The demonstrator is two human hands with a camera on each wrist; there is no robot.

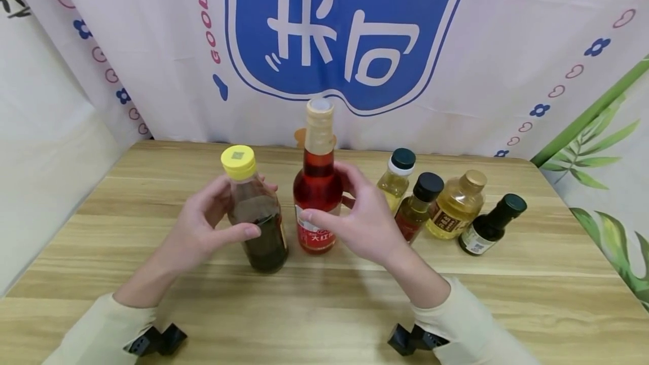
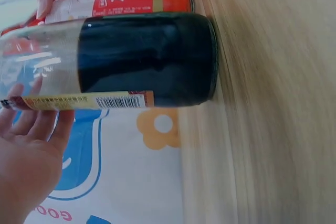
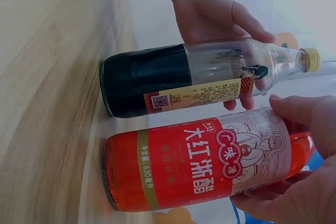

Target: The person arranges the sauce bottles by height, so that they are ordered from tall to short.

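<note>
My left hand [image 1: 205, 230] holds a clear glass bottle of dark liquid [image 1: 269, 241] with a yellow cap, thumb on the near side and fingers behind. In the left wrist view its label with a barcode [image 2: 121, 100] shows. The right hand [image 1: 367, 218] grips a bottle of red vinegar [image 1: 316, 185] by its upper body, thumb over the label. Its red label [image 3: 191, 156] is plain in the right wrist view. Both bottles stand close side by side on the wooden table [image 1: 304, 320], the dark one slightly nearer and tilted in the head view.
Right of the red bottle stand several smaller bottles: one with a green cap and white collar [image 1: 394, 182], a black-capped one [image 1: 416, 207], an oil bottle with a gold cap [image 1: 456, 207] and a small dark bottle [image 1: 489, 227]. A printed cloth [image 1: 172, 72] hangs behind the table.
</note>
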